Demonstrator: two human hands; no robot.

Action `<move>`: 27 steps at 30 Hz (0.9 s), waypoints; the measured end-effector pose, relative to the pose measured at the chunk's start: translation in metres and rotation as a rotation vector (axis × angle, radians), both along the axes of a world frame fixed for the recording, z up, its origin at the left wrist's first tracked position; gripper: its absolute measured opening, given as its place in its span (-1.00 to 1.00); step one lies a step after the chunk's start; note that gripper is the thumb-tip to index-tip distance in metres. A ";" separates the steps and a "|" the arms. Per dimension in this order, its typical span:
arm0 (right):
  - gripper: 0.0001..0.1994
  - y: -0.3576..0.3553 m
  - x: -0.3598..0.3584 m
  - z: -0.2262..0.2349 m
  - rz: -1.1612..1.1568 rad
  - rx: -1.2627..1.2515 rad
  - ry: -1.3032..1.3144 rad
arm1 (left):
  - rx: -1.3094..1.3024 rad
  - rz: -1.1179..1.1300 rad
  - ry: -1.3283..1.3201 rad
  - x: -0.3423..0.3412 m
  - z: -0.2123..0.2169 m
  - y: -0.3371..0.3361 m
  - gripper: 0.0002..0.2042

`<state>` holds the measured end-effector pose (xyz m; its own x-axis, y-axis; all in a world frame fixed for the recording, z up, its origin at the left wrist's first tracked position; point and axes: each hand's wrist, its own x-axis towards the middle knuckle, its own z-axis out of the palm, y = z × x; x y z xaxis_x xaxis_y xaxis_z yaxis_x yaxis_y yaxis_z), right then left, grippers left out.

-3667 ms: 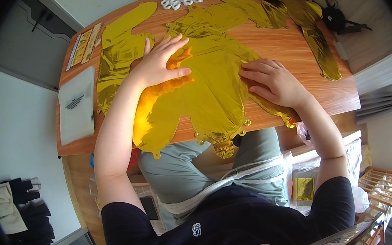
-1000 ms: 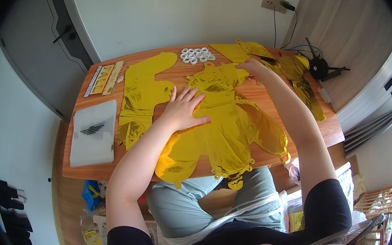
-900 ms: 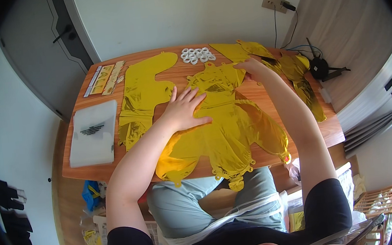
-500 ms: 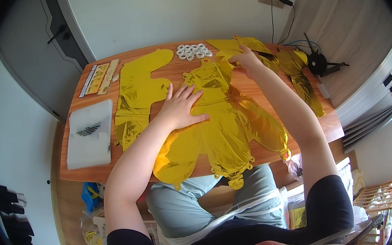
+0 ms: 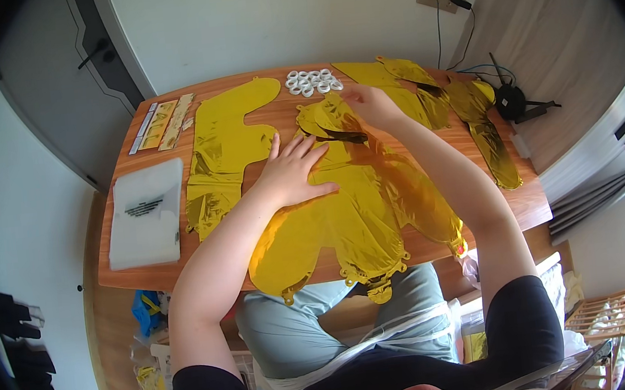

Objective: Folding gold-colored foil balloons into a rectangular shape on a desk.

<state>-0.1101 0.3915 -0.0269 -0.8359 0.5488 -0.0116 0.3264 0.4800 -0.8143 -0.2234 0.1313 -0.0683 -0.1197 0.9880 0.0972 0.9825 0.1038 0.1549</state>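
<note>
A flat gold foil balloon (image 5: 359,213) lies across the middle of the table, its lower lobes hanging over the near edge. My left hand (image 5: 291,173) rests on it with the fingers spread, pressing the foil down. Beyond it, my right hand (image 5: 373,108) has its fingers closed together at the upper right edge of the same balloon. Its fingertips seem to pinch the foil, though they are partly hidden. The balloon's far end is curled over, with a dark crease under the fold.
Another flat gold foil balloon (image 5: 228,139) lies to the left, and more gold foil pieces (image 5: 431,97) lie at the right. White tape rolls (image 5: 313,82) sit at the back. A stack of clear plastic bags (image 5: 145,215), printed cards (image 5: 159,125) and a black router (image 5: 510,101) are also on the table (image 5: 139,270).
My right hand has moved left, and the balloon's far end has curled over with it. My left hand stays flat in the same place on the foil.
</note>
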 end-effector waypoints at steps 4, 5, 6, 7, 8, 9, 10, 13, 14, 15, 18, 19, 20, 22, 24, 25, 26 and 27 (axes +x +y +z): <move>-0.63 0.021 0.011 -0.020 0.210 0.719 0.076 | 0.003 -0.008 0.000 0.000 0.000 0.003 0.01; -0.61 0.027 0.014 -0.023 0.251 0.799 0.106 | 0.004 -0.012 -0.002 0.001 0.001 0.006 0.02; -0.61 0.020 0.011 -0.025 0.258 0.791 0.109 | -0.004 -0.005 -0.003 0.000 -0.002 0.003 0.02; -0.63 0.011 0.006 -0.023 0.247 0.711 0.064 | -0.010 0.006 -0.002 -0.002 -0.003 -0.001 0.02; -0.64 0.001 0.002 -0.021 0.236 0.630 0.019 | -0.016 0.016 -0.002 -0.005 -0.004 -0.005 0.02; -0.64 0.007 0.003 -0.023 0.230 0.634 0.017 | -0.011 0.009 -0.001 -0.003 -0.003 -0.002 0.02; -0.63 0.012 0.003 -0.025 0.218 0.669 0.006 | -0.007 0.000 0.000 -0.001 -0.002 0.001 0.02; -0.61 0.011 0.003 -0.029 0.205 0.732 0.009 | -0.009 0.000 0.005 -0.001 -0.003 0.001 0.02; -0.60 0.008 0.002 -0.030 0.198 0.766 0.021 | -0.013 0.004 0.010 -0.002 -0.004 -0.001 0.02; -0.60 0.010 0.003 -0.032 0.195 0.767 0.019 | -0.011 0.000 0.009 -0.002 -0.003 0.001 0.02; -0.56 0.012 0.004 -0.038 0.210 0.756 0.037 | -0.015 -0.002 0.009 -0.001 -0.003 0.002 0.03; -0.53 0.008 0.003 -0.040 0.210 0.749 0.034 | -0.020 0.004 0.014 -0.002 -0.004 0.001 0.03; -0.50 0.004 0.000 -0.042 0.210 0.742 0.031 | -0.026 0.009 0.020 -0.003 -0.005 -0.001 0.03; -0.48 0.005 -0.003 -0.045 0.212 0.751 -0.004 | -0.022 -0.002 0.008 -0.003 -0.004 0.002 0.04; -0.45 0.008 -0.005 -0.048 0.215 0.758 -0.036 | -0.021 -0.011 -0.003 -0.004 -0.004 0.003 0.06; -0.45 0.010 -0.006 -0.049 0.222 0.751 -0.030 | -0.021 -0.009 0.001 -0.004 -0.003 0.003 0.06; -0.44 0.011 -0.005 -0.049 0.228 0.745 -0.024 | -0.020 -0.006 0.005 -0.003 -0.002 0.003 0.06; -0.44 0.013 -0.006 -0.050 0.227 0.744 -0.028 | -0.021 -0.008 0.002 -0.003 -0.003 0.004 0.06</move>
<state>-0.1160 0.4044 -0.0765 -0.9335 0.2357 0.2701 0.1701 0.9545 -0.2449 -0.2262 0.1352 -0.0713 -0.1116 0.9908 0.0765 0.9836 0.0992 0.1506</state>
